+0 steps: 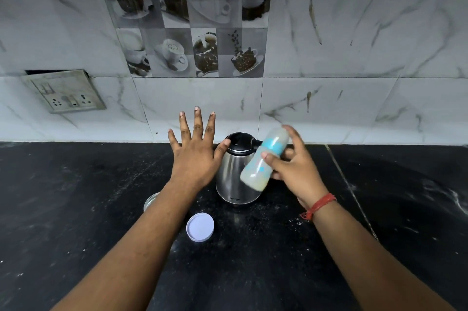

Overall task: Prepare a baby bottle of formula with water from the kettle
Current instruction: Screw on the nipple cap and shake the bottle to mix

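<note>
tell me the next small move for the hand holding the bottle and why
Probably keep shaking: the right hand grips the tilted, motion-blurred baby bottle, whose cloudy contents look still settled at one end. The left hand hovers open beside the kettle.

Both forearms are bare, no sleeves visible. The right wrist carries a red thread band (319,205), wound in several strands, with a frayed knot end. The left wrist is unadorned.

Left hand (195,151) spread flat, fingers straight; right hand (293,171) curled in a grip.
</note>
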The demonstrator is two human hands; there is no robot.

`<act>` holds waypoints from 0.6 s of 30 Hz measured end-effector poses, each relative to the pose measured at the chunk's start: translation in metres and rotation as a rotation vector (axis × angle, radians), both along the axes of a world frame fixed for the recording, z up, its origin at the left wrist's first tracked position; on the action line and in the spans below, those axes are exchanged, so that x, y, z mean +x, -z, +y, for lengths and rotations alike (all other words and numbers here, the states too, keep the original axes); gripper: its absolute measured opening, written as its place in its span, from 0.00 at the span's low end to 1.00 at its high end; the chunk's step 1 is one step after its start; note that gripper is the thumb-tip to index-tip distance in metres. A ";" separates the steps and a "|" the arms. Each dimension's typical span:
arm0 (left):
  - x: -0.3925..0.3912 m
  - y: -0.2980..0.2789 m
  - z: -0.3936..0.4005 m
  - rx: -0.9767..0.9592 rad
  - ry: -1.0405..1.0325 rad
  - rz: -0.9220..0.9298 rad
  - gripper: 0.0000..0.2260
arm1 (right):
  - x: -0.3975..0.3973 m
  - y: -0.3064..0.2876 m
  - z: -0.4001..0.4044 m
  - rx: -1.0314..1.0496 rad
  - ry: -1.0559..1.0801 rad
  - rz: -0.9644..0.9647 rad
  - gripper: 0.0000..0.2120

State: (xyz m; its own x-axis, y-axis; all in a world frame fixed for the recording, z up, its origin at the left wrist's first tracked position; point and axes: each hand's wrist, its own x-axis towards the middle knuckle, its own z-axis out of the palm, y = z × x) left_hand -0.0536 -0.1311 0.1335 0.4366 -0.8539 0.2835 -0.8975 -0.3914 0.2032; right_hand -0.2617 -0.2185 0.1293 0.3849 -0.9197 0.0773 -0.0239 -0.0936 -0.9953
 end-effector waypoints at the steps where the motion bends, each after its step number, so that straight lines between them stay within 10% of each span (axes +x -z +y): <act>1: 0.000 0.000 0.000 0.000 -0.003 0.002 0.35 | -0.001 -0.002 0.000 -0.006 -0.043 0.021 0.37; 5: -0.002 0.000 -0.001 0.002 0.001 0.009 0.35 | -0.004 -0.012 -0.002 0.066 0.215 -0.352 0.34; 10: -0.004 -0.002 0.000 0.002 0.009 -0.009 0.35 | 0.001 -0.003 0.002 0.034 -0.047 -0.080 0.36; 14: -0.003 -0.006 0.001 -0.010 0.000 0.000 0.36 | -0.004 -0.010 -0.006 0.088 0.249 -0.381 0.35; 18: -0.002 -0.006 0.002 -0.005 0.002 -0.011 0.36 | 0.002 -0.002 -0.001 0.051 0.034 -0.105 0.37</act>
